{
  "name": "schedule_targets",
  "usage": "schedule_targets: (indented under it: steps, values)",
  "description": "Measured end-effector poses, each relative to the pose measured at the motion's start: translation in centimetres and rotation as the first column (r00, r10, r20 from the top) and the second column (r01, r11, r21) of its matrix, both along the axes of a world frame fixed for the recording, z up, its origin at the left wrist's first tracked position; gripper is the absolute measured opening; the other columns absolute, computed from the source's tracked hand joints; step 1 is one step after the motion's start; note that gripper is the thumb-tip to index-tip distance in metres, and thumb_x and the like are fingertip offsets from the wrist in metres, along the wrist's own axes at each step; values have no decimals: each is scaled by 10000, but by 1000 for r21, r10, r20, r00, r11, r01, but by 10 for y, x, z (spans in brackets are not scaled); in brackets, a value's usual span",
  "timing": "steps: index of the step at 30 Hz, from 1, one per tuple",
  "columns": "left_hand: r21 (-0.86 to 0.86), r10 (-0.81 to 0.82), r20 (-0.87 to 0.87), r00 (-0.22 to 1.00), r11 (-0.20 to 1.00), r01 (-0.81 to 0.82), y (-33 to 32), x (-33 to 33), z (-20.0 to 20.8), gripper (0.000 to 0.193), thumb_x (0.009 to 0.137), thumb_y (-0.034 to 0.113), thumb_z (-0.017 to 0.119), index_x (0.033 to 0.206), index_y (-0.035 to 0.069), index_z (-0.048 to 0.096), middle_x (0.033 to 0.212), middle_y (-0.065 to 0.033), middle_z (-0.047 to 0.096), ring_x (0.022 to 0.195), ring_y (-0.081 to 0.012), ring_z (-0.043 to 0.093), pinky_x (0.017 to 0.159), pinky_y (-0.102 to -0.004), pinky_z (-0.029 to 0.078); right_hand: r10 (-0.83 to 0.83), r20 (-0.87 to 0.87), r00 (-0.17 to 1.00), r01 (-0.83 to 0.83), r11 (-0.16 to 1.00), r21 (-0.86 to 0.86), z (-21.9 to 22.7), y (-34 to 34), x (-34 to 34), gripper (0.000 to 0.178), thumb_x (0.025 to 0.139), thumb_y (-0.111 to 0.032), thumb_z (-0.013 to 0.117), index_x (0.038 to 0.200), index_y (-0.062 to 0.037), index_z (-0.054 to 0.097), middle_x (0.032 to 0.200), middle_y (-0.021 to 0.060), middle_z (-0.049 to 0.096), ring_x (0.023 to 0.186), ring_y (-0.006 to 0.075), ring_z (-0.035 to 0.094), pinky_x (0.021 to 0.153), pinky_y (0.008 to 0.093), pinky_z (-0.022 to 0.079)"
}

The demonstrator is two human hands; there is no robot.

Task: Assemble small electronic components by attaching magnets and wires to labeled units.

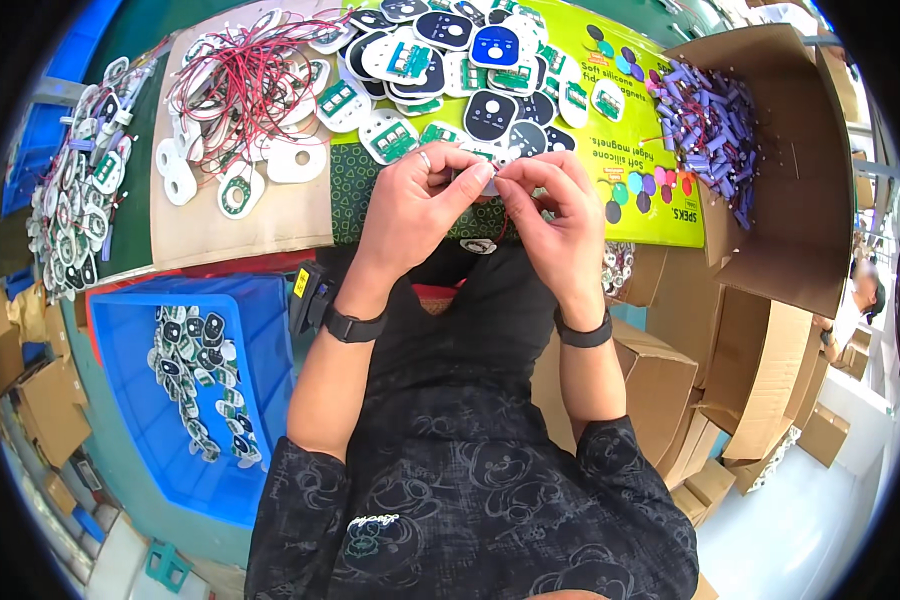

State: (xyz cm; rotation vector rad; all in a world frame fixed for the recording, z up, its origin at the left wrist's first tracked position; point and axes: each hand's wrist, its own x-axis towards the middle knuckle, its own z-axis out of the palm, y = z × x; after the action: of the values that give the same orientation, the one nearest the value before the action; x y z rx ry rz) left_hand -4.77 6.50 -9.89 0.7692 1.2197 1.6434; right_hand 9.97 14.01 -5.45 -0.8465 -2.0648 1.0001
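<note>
My left hand and my right hand meet at the table's near edge, both with thumb and forefinger pinched. Between the fingertips is a small piece, mostly hidden, so I cannot make out its kind. A thin red wire hangs below the right fingers, and a small white rounded piece shows beneath the hands. Just beyond them lies a heap of rounded white pieces with green circuit boards and dark faces. To the left, white pieces with two holes lie under a tangle of red wires.
A cardboard box lies open at the right, with purple cylinders on red wires spilling from it. At left stand a blue bin holding board pieces and another heap of pieces. Cartons stack at lower right; a person is beyond.
</note>
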Motion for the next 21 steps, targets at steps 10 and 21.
schedule_targets:
  steps: [10,21]
  values:
    - [68,-77,171,982,995,66,3,-5,11,321,1013,13,533,1331,-20,562,1233,-120,643,1054,-141,647,932,-332,587,-92,91,992,85,993,82,-2,0,0,159,800,0,772,939,-60,722,1210,105,518,881,143,596,654,257,514]
    - [30,-65,128,990,998,61,2,-7,7,354,1009,2,530,1361,-39,512,1279,-134,618,1082,-155,643,930,-330,586,-56,103,993,38,984,175,-8,0,-4,163,778,15,769,919,-52,722,1305,125,511,967,222,630,814,346,556]
